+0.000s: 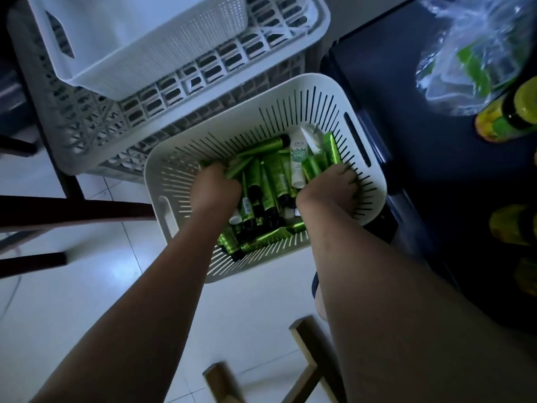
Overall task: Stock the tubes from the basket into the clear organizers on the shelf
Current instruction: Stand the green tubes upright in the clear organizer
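Both hands are deep in the basket [174, 181]; the left hand [215, 184] is curled round green tubes [270, 175], which stick out beyond its knuckles; the right hand [328, 184] digs in with bent fingers — its hold I cannot tell; between the hands the tubes lie mostly pointing away from the wrists.

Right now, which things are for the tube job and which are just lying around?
For the job: basket, green tubes, white tube, left hand and right hand gripping green tubes.
Just lying about: grey crate, white bin, plastic bag, bottles, wooden legs.
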Action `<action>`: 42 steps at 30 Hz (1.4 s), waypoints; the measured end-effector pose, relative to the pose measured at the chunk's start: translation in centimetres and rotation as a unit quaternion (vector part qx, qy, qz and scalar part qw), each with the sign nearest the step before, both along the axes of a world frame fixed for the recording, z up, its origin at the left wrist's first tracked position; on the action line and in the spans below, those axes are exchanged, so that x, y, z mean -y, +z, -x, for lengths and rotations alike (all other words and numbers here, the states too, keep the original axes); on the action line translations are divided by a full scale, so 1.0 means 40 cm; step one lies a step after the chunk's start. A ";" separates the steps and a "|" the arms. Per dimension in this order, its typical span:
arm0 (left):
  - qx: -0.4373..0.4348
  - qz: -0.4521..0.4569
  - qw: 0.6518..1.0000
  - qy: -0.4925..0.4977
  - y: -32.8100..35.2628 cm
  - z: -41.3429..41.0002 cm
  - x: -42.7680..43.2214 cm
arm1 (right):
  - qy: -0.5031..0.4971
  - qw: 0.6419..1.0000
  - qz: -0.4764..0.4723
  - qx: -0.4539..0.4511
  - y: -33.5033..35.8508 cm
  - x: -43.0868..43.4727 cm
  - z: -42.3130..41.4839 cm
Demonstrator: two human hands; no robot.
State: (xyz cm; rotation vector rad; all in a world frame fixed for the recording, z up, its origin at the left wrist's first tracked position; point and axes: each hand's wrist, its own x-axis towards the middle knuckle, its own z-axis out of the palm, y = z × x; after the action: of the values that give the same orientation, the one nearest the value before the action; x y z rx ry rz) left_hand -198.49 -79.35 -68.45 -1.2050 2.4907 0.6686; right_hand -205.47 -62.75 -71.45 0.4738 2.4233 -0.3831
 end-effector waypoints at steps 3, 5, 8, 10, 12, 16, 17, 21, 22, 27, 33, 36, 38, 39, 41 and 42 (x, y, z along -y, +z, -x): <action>-0.127 -0.196 0.953 0.194 0.029 -0.045 -0.018 | 0.006 1.000 -0.002 0.007 -0.024 0.007 -0.010; -0.181 -0.296 0.899 0.268 0.035 -0.070 -0.029 | -0.008 1.000 0.007 -0.009 -0.024 0.009 -0.003; -0.222 -0.381 0.835 0.328 0.035 -0.086 -0.033 | -0.033 0.996 0.080 0.021 0.002 -0.003 -0.001; -0.251 -0.438 0.782 0.366 0.049 -0.084 -0.041 | -0.101 0.980 0.168 0.038 0.030 -0.006 -0.011; -0.275 -0.490 0.726 0.397 0.076 -0.077 -0.051 | -0.189 0.943 0.268 0.063 0.062 -0.001 -0.024; -0.326 -0.512 0.669 0.429 0.158 -0.064 -0.065 | -0.282 0.852 0.426 0.111 0.146 0.005 -0.031; -0.338 -0.516 0.656 0.434 0.178 -0.064 -0.071 | -0.269 0.840 0.457 0.115 0.173 0.002 -0.031; -0.374 -0.526 0.672 0.364 0.260 -0.070 -0.101 | -0.251 0.785 0.555 0.114 0.293 -0.007 -0.024; -0.385 -0.523 0.681 0.337 0.282 -0.074 -0.112 | -0.257 0.769 0.576 0.107 0.328 -0.007 -0.022; -0.413 -0.537 0.677 0.287 0.424 -0.105 -0.182 | -0.186 0.752 0.632 0.025 0.507 -0.049 -0.057; -0.419 -0.576 0.677 0.185 0.576 -0.133 -0.267 | -0.145 0.762 0.626 -0.086 0.680 -0.183 -0.139; -0.425 -0.583 0.686 0.092 0.639 -0.151 -0.325 | -0.148 0.760 0.622 -0.118 0.747 -0.258 -0.179; -0.432 -0.572 0.696 0.046 0.677 -0.165 -0.376 | -0.150 0.756 0.623 -0.132 0.790 -0.300 -0.210; -0.440 -0.567 0.695 0.037 0.695 -0.170 -0.404 | -0.148 0.755 0.623 -0.141 0.813 -0.319 -0.226; -0.455 -0.569 0.684 0.030 0.730 -0.180 -0.454 | -0.147 0.750 0.623 -0.169 0.860 -0.355 -0.251; -0.460 -0.573 0.678 0.023 0.746 -0.182 -0.477 | -0.151 0.744 0.623 -0.187 0.883 -0.374 -0.263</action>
State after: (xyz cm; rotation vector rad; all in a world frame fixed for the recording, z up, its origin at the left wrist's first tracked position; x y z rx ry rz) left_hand -191.19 -60.28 -38.61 -0.3691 1.6764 2.7838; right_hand -194.96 -47.78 -36.13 0.1409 1.7941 -2.1884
